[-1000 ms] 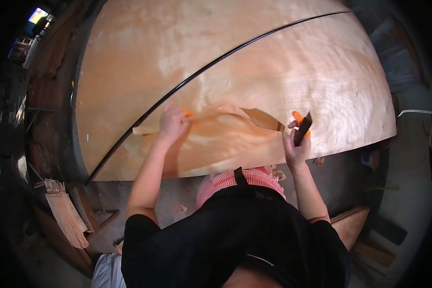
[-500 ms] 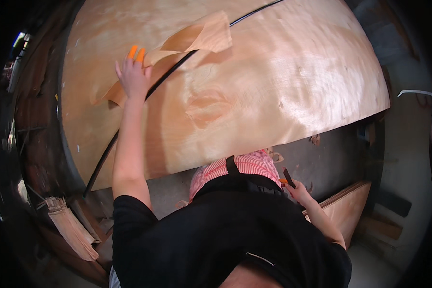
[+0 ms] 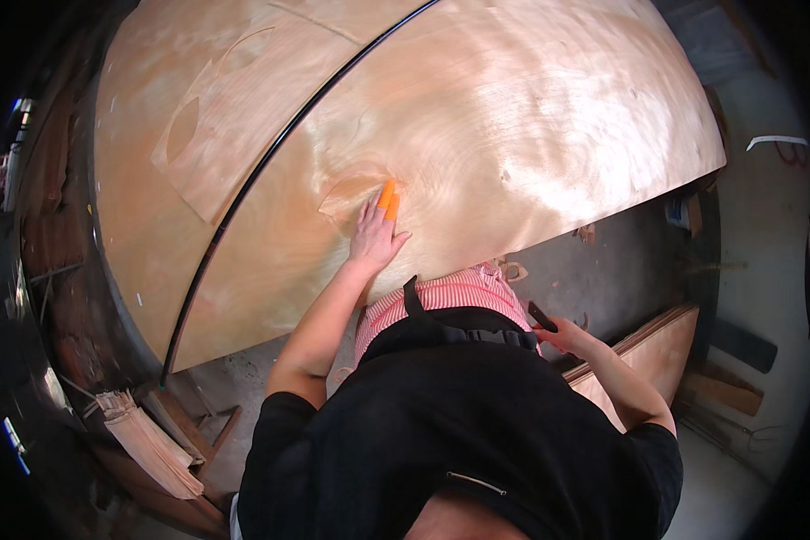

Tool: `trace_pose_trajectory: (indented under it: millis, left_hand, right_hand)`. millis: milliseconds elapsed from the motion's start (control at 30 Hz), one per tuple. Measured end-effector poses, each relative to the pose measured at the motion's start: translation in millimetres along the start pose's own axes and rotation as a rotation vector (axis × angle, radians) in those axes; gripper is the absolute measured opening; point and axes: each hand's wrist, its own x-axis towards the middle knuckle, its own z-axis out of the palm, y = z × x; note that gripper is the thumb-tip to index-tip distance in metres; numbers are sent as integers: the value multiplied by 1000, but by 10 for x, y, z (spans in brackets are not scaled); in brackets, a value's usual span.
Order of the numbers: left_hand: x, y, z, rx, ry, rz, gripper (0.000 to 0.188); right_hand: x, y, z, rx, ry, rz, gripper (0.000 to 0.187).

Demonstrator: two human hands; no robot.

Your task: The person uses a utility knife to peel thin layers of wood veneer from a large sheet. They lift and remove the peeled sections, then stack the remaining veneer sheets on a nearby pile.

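A broad, pale wood veneer sheet [image 3: 441, 117] lies before me. My left hand [image 3: 378, 236] rests on it with fingers stretched out, two of them in orange finger covers. The fingertips are at a darker, leaf-shaped patch [image 3: 355, 191] in the veneer. My right hand [image 3: 565, 335] is low at my right side, closed around a dark, slim-handled tool [image 3: 541, 317] whose working end I cannot make out. Farther left on the sheet, a thin loose veneer piece [image 3: 234, 99] with leaf-shaped openings lies nearly flat.
A black cord or thin hose [image 3: 283, 135] curves across the sheet and over its near edge. Stacked boards [image 3: 643, 355] lean at the lower right. A bundle of veneer strips [image 3: 148, 443] is at the lower left. Wood scraps [image 3: 513, 270] show past the sheet's near edge.
My left hand has left the loose veneer piece and come right and nearer to the leaf-shaped patch. That piece, curled up over the black cord before, now lies flat left of it.
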Motion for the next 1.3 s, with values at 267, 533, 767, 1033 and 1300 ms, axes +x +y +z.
trace_pose_trajectory:
  millis: [267,533,767,1033,1300]
  left_hand:
    - [4,46,82,160,-26,-26,71]
    - [76,77,61,210,-78,71,73]
    - [73,81,53,222,-83,85,73]
    - [67,70,67,210,-54,92,73]
    - [84,97,44,186,-46,95,72]
  right_hand:
    - [23,182,-42,110,25,-125,21]
    - [90,-15,-7,400,186,-345,23]
    - [55,-129,212,75,197,-540,32]
    - [-28,-330,289,-18,351,-545,23]
    - [90,-71,-10,327,476,-330,12]
